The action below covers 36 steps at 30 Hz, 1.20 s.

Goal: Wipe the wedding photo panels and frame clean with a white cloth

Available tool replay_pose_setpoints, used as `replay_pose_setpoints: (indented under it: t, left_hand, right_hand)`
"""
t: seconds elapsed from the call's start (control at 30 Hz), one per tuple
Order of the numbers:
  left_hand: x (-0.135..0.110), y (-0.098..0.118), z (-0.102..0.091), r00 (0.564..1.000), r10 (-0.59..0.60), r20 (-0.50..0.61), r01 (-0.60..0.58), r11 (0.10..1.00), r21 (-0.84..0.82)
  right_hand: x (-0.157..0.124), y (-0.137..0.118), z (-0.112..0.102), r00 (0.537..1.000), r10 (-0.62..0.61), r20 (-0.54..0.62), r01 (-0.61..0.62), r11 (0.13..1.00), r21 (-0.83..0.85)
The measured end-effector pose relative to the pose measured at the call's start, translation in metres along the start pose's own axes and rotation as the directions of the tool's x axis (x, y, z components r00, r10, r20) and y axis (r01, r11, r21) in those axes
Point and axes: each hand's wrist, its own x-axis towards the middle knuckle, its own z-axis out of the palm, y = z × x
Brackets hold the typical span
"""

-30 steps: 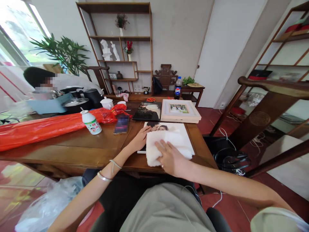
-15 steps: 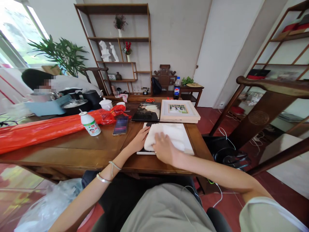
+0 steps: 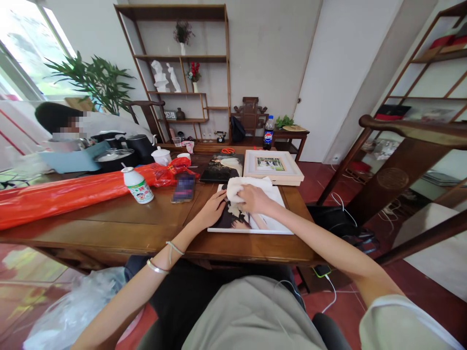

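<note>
A photo panel with a dark left side and a white right side lies flat on the wooden table in front of me. My right hand grips a white cloth, bunched up and pressed against the panel's upper half. Part of the cloth spreads out behind that hand, over the far edge. On the panel's left edge rests my left hand, its fingers stretched out flat beside the cloth. The lower part of the printed picture shows uncovered.
Beyond the panel lie a dark picture board and a white-framed photo. Leftward are a phone, a white bottle with a straw and a long red plastic-wrapped bundle. A cola bottle stands behind. Another person leans over at far left.
My right hand has pushed the cloth away from me, toward the panel's far edge, bunching it and baring the lower picture. My left hand stays on the left edge.
</note>
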Motion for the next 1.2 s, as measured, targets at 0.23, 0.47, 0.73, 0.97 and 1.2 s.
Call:
replay_pose_setpoints:
  t: [0.23, 0.47, 0.73, 0.97, 1.2]
  left_hand:
    - [-0.001, -0.009, -0.003, 0.878, -0.405, -0.256, 0.255, 0.847, -0.466]
    - [0.001, -0.002, -0.012, 0.673, -0.729, -0.125, 0.383, 0.488, -0.784]
    - [0.009, 0.019, -0.031, 0.648, -0.742, 0.171, 0.462, 0.204, -0.863]
    - [0.006, 0.051, -0.054, 0.701, -0.71, 0.062, 0.351, 0.269, -0.897]
    - [0.001, 0.08, -0.071, 0.789, -0.613, 0.027, 0.203, 0.22, -0.954]
  right_hand:
    - [0.032, -0.014, 0.002, 0.994, -0.11, -0.008, 0.11, 0.994, 0.018]
    - [-0.035, -0.05, -0.005, 0.89, -0.448, -0.079, 0.454, 0.887, 0.082]
    - [-0.114, -0.024, -0.009, 0.941, -0.261, -0.215, 0.294, 0.945, 0.14]
    - [-0.106, -0.043, 0.009, 0.898, -0.086, -0.432, 0.088, 0.996, -0.015]
    - [-0.104, -0.034, 0.014, 0.705, -0.101, -0.702, 0.111, 0.993, -0.031]
